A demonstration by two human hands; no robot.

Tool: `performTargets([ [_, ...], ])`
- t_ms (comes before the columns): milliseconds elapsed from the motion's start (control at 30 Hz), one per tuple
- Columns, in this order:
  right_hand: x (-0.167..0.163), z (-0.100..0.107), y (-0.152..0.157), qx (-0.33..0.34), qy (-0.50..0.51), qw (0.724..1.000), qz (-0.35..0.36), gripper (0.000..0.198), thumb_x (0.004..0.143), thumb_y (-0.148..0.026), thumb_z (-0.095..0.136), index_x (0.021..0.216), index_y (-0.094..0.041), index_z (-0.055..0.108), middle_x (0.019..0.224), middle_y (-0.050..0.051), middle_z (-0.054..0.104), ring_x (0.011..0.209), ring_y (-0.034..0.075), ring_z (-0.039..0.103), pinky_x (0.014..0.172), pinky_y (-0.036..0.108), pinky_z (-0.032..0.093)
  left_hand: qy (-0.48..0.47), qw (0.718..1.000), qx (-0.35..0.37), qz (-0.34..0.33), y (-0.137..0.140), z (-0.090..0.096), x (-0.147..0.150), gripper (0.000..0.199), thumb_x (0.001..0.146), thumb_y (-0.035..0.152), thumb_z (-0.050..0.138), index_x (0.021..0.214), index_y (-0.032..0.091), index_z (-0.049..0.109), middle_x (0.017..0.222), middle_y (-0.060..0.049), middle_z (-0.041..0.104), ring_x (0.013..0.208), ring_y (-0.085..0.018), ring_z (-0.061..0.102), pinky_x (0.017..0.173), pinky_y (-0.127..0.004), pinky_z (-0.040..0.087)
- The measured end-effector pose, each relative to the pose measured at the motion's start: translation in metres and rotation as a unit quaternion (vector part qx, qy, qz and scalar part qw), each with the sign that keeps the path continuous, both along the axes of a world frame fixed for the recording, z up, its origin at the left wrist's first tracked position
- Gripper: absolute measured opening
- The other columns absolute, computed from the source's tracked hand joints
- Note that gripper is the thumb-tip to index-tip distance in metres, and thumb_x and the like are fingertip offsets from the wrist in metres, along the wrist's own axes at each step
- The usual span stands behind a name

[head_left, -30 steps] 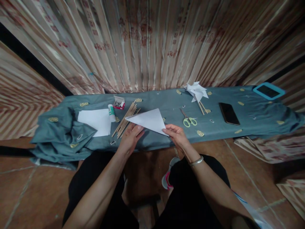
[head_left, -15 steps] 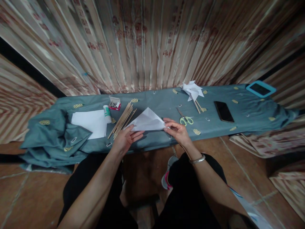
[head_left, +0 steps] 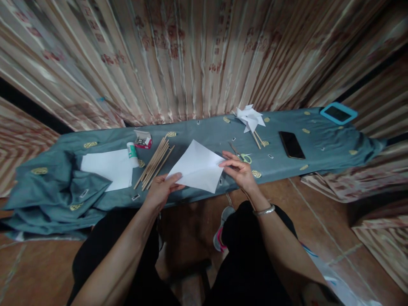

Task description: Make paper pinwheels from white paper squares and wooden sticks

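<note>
A white square of paper [head_left: 196, 168] is spread out in the head view, turned cornerwise above the front edge of the cloth. My left hand [head_left: 163, 187] pinches its left corner, thumb on top and fingers beneath. At the opposite corner my right hand [head_left: 239, 170] grips the paper between thumb and fingers. A faint crease seems to run between the two held corners. Just left of the paper lies a bundle of thin wooden sticks [head_left: 155, 163]. Scissors with green handles [head_left: 245, 158] lie behind my right hand, which partly hides them.
White paper sheets [head_left: 106, 168], a glue stick [head_left: 132, 155] and a small red-and-white box of metal pins [head_left: 143, 139] are at the left. Paper pinwheels on sticks [head_left: 250, 118], a black phone [head_left: 291, 145] and a blue-framed tablet [head_left: 338, 113] lie rightward on the green cloth [head_left: 204, 131].
The paper was folded into a triangle and is now opened out into a square. Both hands still hold its side corners. The whole view has shifted slightly.
</note>
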State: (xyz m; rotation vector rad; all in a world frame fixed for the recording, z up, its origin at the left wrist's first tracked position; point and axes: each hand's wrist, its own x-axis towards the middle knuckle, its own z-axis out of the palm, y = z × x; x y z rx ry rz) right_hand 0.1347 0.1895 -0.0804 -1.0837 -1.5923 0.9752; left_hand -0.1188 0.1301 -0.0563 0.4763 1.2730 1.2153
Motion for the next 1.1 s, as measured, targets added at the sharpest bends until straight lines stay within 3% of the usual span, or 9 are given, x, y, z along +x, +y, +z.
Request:
performTargets([
  [133, 0.020, 0.003, 0.009, 0.043, -0.145, 0.981, -0.124, 0.026, 0.083, -0.026, 0.055, 0.102, -0.018, 0.070, 0.124, 0.013, 0.064, 0.114, 0.024, 0.060, 0.091, 0.039, 0.050, 0.017, 0.998, 0.045, 0.044, 0.003, -0.004, 0.002, 0.034, 0.049, 0.028, 0.088, 0.072, 0.010, 0.072, 0.078, -0.006, 0.074, 0.068, -0.015, 0.068, 0.061, -0.024, 0.059],
  [233, 0.034, 0.003, 0.013, 0.035, -0.345, 0.915, -0.206, 0.032, 0.085, -0.021, 0.051, 0.111, -0.013, 0.066, 0.116, 0.016, 0.067, 0.107, 0.027, 0.062, 0.091, 0.039, 0.048, 0.033, 0.995, 0.062, 0.069, 0.006, -0.005, 0.004, 0.040, 0.046, 0.032, 0.090, 0.076, 0.012, 0.073, 0.079, -0.006, 0.074, 0.070, -0.017, 0.068, 0.062, -0.028, 0.058],
  [300, 0.037, 0.003, 0.015, 0.015, -0.436, 0.874, -0.215, 0.032, 0.085, -0.022, 0.052, 0.111, -0.010, 0.066, 0.110, 0.019, 0.069, 0.103, 0.030, 0.063, 0.092, 0.041, 0.046, 0.039, 0.994, 0.067, 0.081, 0.008, -0.004, 0.005, 0.041, 0.044, 0.032, 0.090, 0.075, 0.013, 0.073, 0.078, -0.006, 0.074, 0.069, -0.017, 0.067, 0.063, -0.029, 0.056],
  [433, 0.032, 0.006, 0.018, -0.011, -0.521, 0.831, -0.194, 0.033, 0.087, -0.028, 0.054, 0.112, -0.009, 0.066, 0.102, 0.022, 0.070, 0.097, 0.032, 0.064, 0.086, 0.039, 0.047, 0.034, 0.993, 0.070, 0.088, 0.011, -0.003, 0.009, 0.041, 0.042, 0.030, 0.090, 0.074, 0.013, 0.072, 0.076, -0.004, 0.073, 0.067, -0.015, 0.066, 0.063, -0.027, 0.055],
  [567, 0.028, 0.014, 0.024, -0.053, -0.535, 0.820, -0.196, 0.032, 0.086, -0.029, 0.055, 0.110, -0.011, 0.067, 0.101, 0.021, 0.071, 0.095, 0.032, 0.066, 0.082, 0.038, 0.048, 0.031, 0.992, 0.070, 0.096, 0.012, -0.004, 0.011, 0.041, 0.040, 0.029, 0.090, 0.073, 0.012, 0.072, 0.072, -0.003, 0.072, 0.065, -0.015, 0.065, 0.064, -0.028, 0.054],
  [700, 0.036, 0.016, 0.026, -0.089, -0.427, 0.872, -0.220, 0.027, 0.080, -0.029, 0.062, 0.101, -0.015, 0.069, 0.096, 0.015, 0.073, 0.092, 0.028, 0.068, 0.080, 0.037, 0.048, 0.004, 0.990, 0.090, 0.105, 0.014, -0.002, 0.008, 0.037, 0.047, 0.029, 0.088, 0.076, 0.014, 0.071, 0.079, -0.004, 0.073, 0.069, -0.016, 0.066, 0.063, -0.027, 0.054],
  [833, 0.038, 0.016, 0.018, -0.184, -0.079, 0.963, -0.182, 0.035, 0.067, -0.040, 0.073, 0.092, -0.016, 0.068, 0.083, 0.009, 0.074, 0.075, 0.021, 0.069, 0.058, 0.026, 0.047, -0.028, 0.986, 0.101, 0.129, 0.018, 0.006, 0.004, 0.037, 0.046, 0.025, 0.088, 0.076, 0.015, 0.070, 0.081, -0.004, 0.073, 0.073, -0.016, 0.067, 0.069, -0.029, 0.056],
  [967, 0.019, 0.022, 0.000, -0.236, 0.176, 0.952, -0.078, 0.043, 0.056, -0.041, 0.084, 0.089, -0.020, 0.069, 0.079, 0.004, 0.073, 0.066, 0.015, 0.067, 0.049, 0.020, 0.042, -0.020, 0.978, 0.118, 0.172, 0.023, 0.013, -0.003, 0.037, 0.045, 0.023, 0.087, 0.076, 0.014, 0.070, 0.081, -0.004, 0.073, 0.072, -0.015, 0.067, 0.071, -0.029, 0.056],
  [1100, -0.008, 0.026, -0.021, -0.278, 0.212, 0.935, 0.056, 0.042, 0.062, -0.047, 0.082, 0.092, -0.020, 0.071, 0.075, 0.002, 0.070, 0.064, 0.010, 0.061, 0.052, 0.018, 0.044, 0.022, 0.968, 0.132, 0.213, 0.025, 0.019, -0.013, 0.035, 0.045, 0.023, 0.085, 0.075, 0.013, 0.071, 0.076, -0.004, 0.072, 0.065, -0.015, 0.066, 0.064, -0.027, 0.055],
])
